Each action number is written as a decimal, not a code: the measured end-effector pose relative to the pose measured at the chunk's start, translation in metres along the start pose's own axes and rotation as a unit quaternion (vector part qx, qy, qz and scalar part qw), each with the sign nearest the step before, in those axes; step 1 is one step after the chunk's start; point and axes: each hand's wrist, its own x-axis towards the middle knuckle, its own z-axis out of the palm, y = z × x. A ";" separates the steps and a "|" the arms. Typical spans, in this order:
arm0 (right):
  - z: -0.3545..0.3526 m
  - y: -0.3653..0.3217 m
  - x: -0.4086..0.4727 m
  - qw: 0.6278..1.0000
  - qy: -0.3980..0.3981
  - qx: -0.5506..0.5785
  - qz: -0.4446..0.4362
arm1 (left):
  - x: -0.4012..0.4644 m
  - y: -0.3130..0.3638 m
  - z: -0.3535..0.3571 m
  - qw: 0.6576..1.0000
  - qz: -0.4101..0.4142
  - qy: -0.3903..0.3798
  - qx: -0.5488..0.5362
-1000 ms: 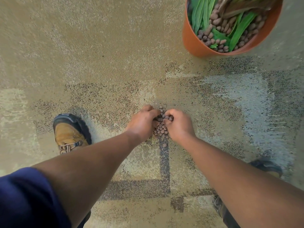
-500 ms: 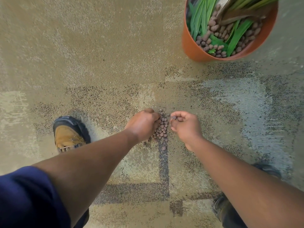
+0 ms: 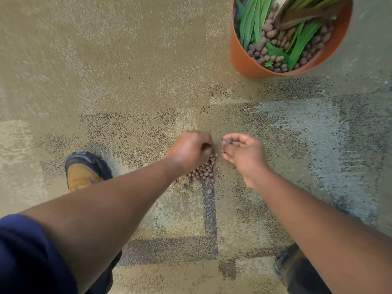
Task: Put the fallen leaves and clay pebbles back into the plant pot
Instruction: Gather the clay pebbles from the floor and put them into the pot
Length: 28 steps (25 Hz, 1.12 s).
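A small heap of brown clay pebbles (image 3: 204, 171) lies on the patterned carpet between my hands. My left hand (image 3: 189, 149) is curled into a fist over the heap's upper left side, fingers pressed into the pebbles. My right hand (image 3: 241, 150) hovers just right of the heap, palm turned up and cupped, with a pebble (image 3: 228, 141) pinched at its fingertips. The orange plant pot (image 3: 244, 60) stands at the upper right, holding green leaves (image 3: 252, 22) and more pebbles.
My left shoe (image 3: 81, 174), tan with a dark toe, is planted left of the heap. My right shoe (image 3: 285, 266) shows at the lower right under my forearm. Open carpet (image 3: 127, 71) stretches to the left of the pot.
My hands were pressed together over the heap. The right hand has lifted away to the right and turned palm up with pebbles; the left stays on the heap.
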 end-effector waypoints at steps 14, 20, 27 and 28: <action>-0.046 -0.152 0.014 0.948 0.098 0.222 -0.206 | 0.102 0.138 -0.091 0.952 0.062 0.272 -0.128; -0.039 -0.140 0.008 0.939 0.152 0.155 -0.268 | 0.102 0.130 -0.083 0.947 0.085 0.263 -0.165; -0.011 -0.064 -0.010 0.938 0.125 -0.123 -0.301 | 0.029 0.067 -0.062 0.974 -0.028 0.210 -0.078; -0.006 -0.046 -0.009 0.946 0.085 -0.185 -0.252 | 0.018 0.050 -0.056 0.981 -0.095 0.168 -0.035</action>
